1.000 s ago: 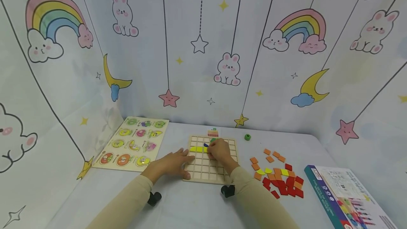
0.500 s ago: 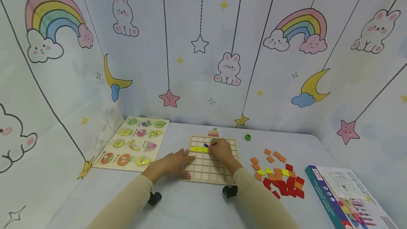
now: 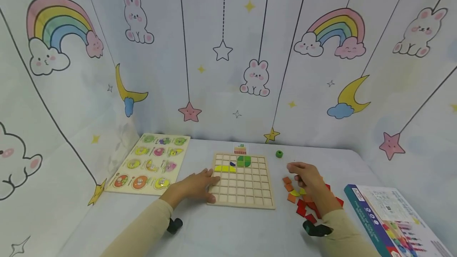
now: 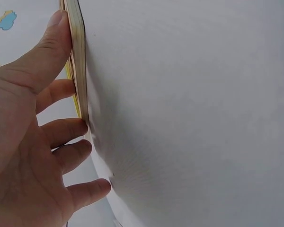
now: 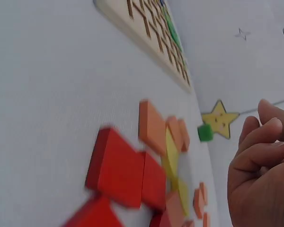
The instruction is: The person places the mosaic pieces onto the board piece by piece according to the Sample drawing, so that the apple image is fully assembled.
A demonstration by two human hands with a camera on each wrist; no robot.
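Observation:
A wooden grid board [image 3: 246, 187] lies on the white table in front of me. Three yellow tiles [image 3: 225, 168] form a row near its upper left. A small dark blue piece [image 3: 233, 164] lies just above that row, and rounded green pieces [image 3: 244, 161] sit beside it. My left hand [image 3: 194, 187] rests at the board's left edge, thumb and fingertips touching the wooden side in the left wrist view. My right hand [image 3: 310, 179] hovers over the loose tiles, fingers loosely bent, with nothing visible in them. Red tiles [image 5: 117, 170] lie below it, some hidden by the hand and sleeve.
A fruit picture board [image 3: 150, 162] lies at the left. A small picture card [image 3: 240, 149] stands behind the grid. To its right is a green bead-like piece [image 3: 279, 154]. Orange tiles [image 3: 287, 180] lie by the red ones, and a printed box [image 3: 396, 221] occupies the right side.
My right hand has left the board and moved right, over the loose tiles. The green pieces it covered are now in sight. My left hand stays at the board's edge.

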